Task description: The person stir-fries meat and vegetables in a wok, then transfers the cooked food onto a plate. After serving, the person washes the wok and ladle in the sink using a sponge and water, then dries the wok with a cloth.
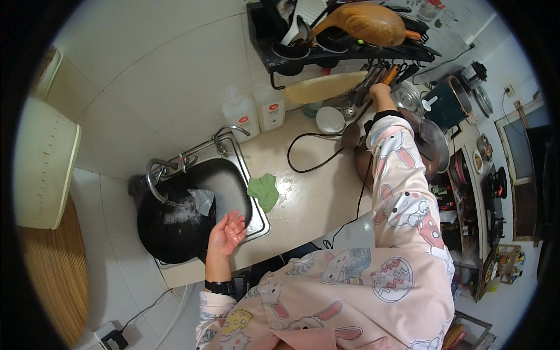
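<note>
My right hand (pixel 379 90) reaches to the row of hanging utensils under the wall rack. Its fingers are closed around a spatula (pixel 351 134), whose broad brownish blade points down at the counter. An orange handle (pixel 392 73) shows just above that hand and lines up with the spatula. Over the front right rim of the sink, my left hand (pixel 227 234) is held palm up, wet and holding nothing, with its fingers loosely curled. Beside it a black wok (pixel 175 236) rests in the sink (pixel 238 162). Water and a translucent scrap (pixel 202 201) are in the wok, beneath the curved faucet (pixel 151 175).
A green cloth (pixel 264 192) lies by the sink on the wet counter (pixel 306 192). Two white bottles (pixel 270 109) stand against the wall, near a white bowl (pixel 330 120). A black cord (pixel 291 159) loops across the counter. Overhead, the black rack (pixel 280 61) holds a wooden ladle (pixel 367 24).
</note>
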Demonstrator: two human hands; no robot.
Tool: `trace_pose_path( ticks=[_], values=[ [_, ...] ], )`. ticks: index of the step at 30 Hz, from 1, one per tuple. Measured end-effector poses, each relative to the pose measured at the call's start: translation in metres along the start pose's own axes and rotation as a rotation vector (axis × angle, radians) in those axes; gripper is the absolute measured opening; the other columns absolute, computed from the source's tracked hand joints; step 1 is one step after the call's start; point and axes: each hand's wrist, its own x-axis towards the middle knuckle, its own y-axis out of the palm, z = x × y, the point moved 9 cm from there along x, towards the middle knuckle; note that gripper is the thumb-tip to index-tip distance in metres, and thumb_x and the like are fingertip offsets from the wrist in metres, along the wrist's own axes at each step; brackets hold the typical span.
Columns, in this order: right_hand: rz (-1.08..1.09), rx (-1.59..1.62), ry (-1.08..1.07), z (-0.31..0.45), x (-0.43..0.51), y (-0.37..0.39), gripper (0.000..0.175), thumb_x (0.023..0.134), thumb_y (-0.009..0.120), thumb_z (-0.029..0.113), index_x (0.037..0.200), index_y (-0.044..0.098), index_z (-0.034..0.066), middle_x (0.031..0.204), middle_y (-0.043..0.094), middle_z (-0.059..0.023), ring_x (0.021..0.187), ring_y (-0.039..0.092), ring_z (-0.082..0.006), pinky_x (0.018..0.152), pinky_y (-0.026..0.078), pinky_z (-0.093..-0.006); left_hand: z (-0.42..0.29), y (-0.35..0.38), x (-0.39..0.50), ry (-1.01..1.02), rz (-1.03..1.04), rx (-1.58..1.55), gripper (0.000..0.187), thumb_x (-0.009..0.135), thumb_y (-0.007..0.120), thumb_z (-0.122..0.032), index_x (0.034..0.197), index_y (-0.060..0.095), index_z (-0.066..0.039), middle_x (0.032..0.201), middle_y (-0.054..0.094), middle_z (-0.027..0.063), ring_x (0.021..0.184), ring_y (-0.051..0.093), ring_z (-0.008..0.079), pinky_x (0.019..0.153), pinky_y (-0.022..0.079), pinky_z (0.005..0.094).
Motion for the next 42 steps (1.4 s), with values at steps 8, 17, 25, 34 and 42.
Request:
trace_pose_path(
  ticks=[8, 17, 25, 34, 42],
  values=[
    [-0.009, 0.353, -0.121, 0.011, 0.029, 0.0, 0.024, 0.084, 0.049, 0.022, 0.098, 0.055, 0.0039, 0.094, 0.058, -0.014, 0.084, 0.057, -0.0256, 0.068, 0.047, -0.0395, -0.023, -0.056, -0.048, 0.233, -0.288, 0.116, 0.028, 0.093, 0.045, -0.029, 0.109, 0.054, -0.008, 0.096, 0.065, 0.0102, 0.08, 0.064, 0.0196, 0.067, 0.052, 0.0323],
    [-0.223, 0.635, -0.724, -0.047, -0.144, 0.058, 0.009, 0.078, 0.05, 0.01, 0.082, 0.056, 0.0049, 0.081, 0.058, -0.0123, 0.075, 0.057, -0.0224, 0.062, 0.048, -0.0354, -0.016, -0.175, -0.157, 0.74, -1.015, 0.632, 0.03, 0.089, 0.056, -0.028, 0.108, 0.056, -0.004, 0.087, 0.059, 0.0028, 0.079, 0.054, 0.0099, 0.066, 0.043, 0.0236],
    [1.205, -0.322, -1.08, -0.21, -0.533, 0.361, 0.028, 0.076, 0.055, 0.0, 0.101, 0.065, 0.0053, 0.103, 0.06, -0.021, 0.096, 0.058, -0.0334, 0.087, 0.045, -0.0364, 0.09, -0.196, -0.133, 0.195, -0.5, -0.021, 0.029, 0.087, 0.058, -0.029, 0.102, 0.055, -0.004, 0.092, 0.058, 0.0078, 0.079, 0.057, 0.0144, 0.065, 0.049, 0.028],
    [0.99, -1.449, -1.377, -0.29, -0.575, 0.505, 0.024, 0.083, 0.051, 0.011, 0.105, 0.062, 0.0084, 0.107, 0.06, -0.0141, 0.096, 0.057, -0.032, 0.082, 0.047, -0.0384, 0.085, -0.181, -0.102, 0.297, -0.152, -0.289, 0.016, 0.084, 0.061, -0.019, 0.082, 0.048, -0.009, 0.059, 0.047, -0.0003, 0.047, 0.047, 0.0111, 0.045, 0.04, 0.0286],
    [1.277, -0.462, -0.305, -0.277, -0.53, 0.463, 0.019, 0.081, 0.065, 0.013, 0.097, 0.059, 0.0052, 0.079, 0.061, -0.0046, 0.068, 0.057, -0.0184, 0.06, 0.048, -0.0355, 0.082, -0.188, -0.108, 0.335, -0.581, -0.007, 0.019, 0.078, 0.066, -0.009, 0.073, 0.048, -0.003, 0.051, 0.047, 0.0042, 0.038, 0.046, 0.0151, 0.038, 0.039, 0.03]
  ],
)
